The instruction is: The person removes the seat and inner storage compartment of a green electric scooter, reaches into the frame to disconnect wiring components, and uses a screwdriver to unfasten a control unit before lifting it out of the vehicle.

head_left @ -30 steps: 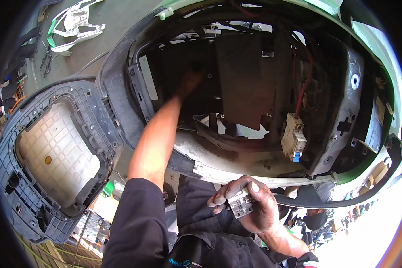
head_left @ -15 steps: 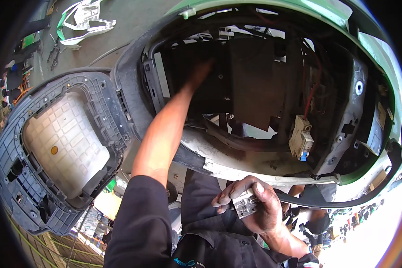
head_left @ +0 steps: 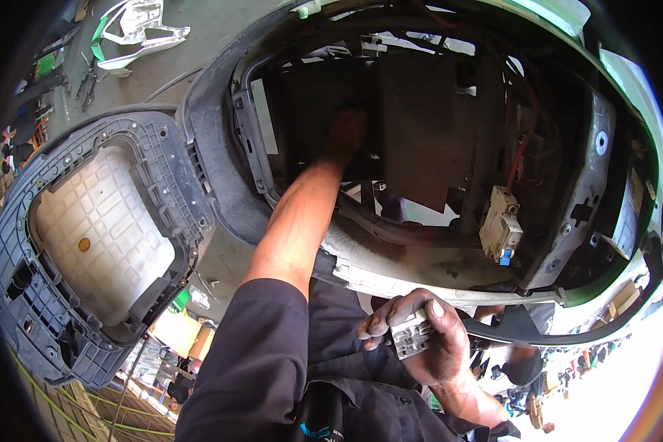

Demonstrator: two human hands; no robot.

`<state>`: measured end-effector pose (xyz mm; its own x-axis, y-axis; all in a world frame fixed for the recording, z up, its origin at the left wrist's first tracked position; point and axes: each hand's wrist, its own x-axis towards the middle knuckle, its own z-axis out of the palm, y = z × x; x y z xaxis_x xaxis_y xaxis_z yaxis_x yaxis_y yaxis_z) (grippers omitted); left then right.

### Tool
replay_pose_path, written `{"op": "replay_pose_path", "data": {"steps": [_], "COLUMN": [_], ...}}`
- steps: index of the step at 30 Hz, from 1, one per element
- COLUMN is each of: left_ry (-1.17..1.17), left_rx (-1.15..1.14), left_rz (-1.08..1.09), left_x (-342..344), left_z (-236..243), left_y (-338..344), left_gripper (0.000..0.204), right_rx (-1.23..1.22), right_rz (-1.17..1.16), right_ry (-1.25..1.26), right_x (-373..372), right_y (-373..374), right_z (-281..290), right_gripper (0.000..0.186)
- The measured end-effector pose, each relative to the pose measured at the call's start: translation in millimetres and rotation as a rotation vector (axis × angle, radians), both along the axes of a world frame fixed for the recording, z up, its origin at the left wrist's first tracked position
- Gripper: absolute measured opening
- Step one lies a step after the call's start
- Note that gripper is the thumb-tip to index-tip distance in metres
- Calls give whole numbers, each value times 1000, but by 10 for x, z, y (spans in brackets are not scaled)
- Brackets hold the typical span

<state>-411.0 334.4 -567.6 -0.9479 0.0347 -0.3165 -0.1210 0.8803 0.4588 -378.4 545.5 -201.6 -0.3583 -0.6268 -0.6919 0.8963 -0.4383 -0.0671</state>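
The open underseat bay of a vehicle [head_left: 427, 272], with a pale green outer body, fills the upper middle. My left hand [head_left: 350, 129] reaches deep into it beside a dark flat panel [head_left: 416, 147]; its fingers are lost in shadow. My right hand [head_left: 427, 339] is below the bay's near rim, curled round a small whitish-grey plastic component [head_left: 411, 339]. A pale switch block with a blue lever [head_left: 499, 228] hangs on a red wire [head_left: 527, 140] at the bay's right, next to a metal bracket [head_left: 582, 191].
A grey seat with pale inner padding [head_left: 103, 228] is hinged open at the left. A white and green body part [head_left: 144, 37] lies on the grey floor [head_left: 199, 44] at upper left. Parts and clutter lie beyond the seat and along the lower right.
My left forearm has shifted right, with the hand still inside the bay. My right hand keeps hold of the component. The view has shifted slightly.
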Motion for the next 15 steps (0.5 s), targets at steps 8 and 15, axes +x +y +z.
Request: {"op": "replay_pose_path", "data": {"steps": [8, 15], "left_ry": [175, 141], "left_rx": [-13, -88], "left_rz": [-44, -44], "left_x": [125, 154], "left_z": [-264, -205], "left_y": [-18, -43], "left_gripper": [17, 21], "right_rx": [7, 11], "right_rz": [-42, -27], "right_ry": [12, 20], "right_x": [33, 65], "right_y": [41, 48], "right_z": [-13, -26], "right_gripper": [53, 52]}}
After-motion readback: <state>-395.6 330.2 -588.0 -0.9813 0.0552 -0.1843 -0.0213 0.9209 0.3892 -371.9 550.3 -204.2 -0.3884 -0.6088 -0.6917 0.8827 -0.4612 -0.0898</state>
